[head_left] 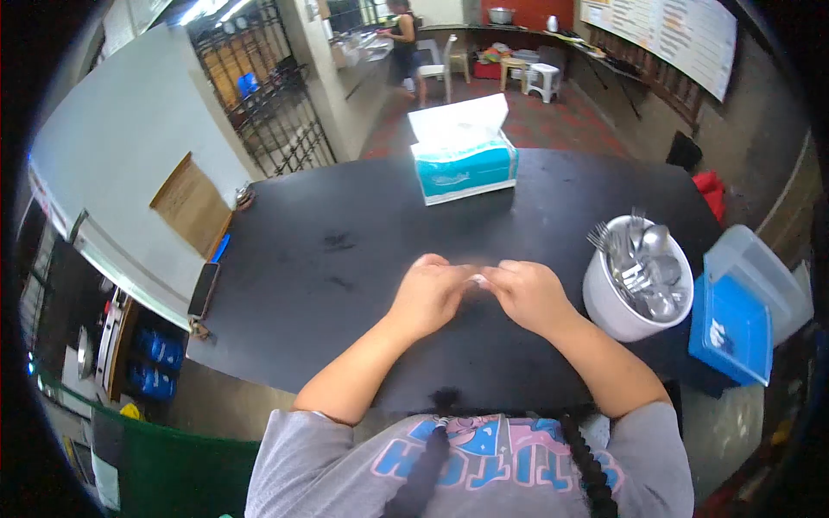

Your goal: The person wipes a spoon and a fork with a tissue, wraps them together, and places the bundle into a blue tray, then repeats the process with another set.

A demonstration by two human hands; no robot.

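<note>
Over desk (pixel 371 207), white bit (pixel 477 280) pinched btwn fingers of L hand (pixel 427 295) & R hand (pixel 533 296), not set down yet; type unclear. Cutlery (pixel 663 269) already stood in tub (pixel 615 306), R side. Tissue pack (pixel 467 176) parked nr far edge.

Both forearms angle inward, left hand (pixel 432 293) and right hand (pixel 525 293) meeting at curled fingertips.

The middle of the black table (pixel 363 203) lay open, left of the hands and up to the tissue box (pixel 466 173), which blocked the far edge. On the right, the tub of cutlery (pixel 637 281) stood in the way, forks poking above its rim, with the blue container (pixel 732 328) just beside it.
</note>
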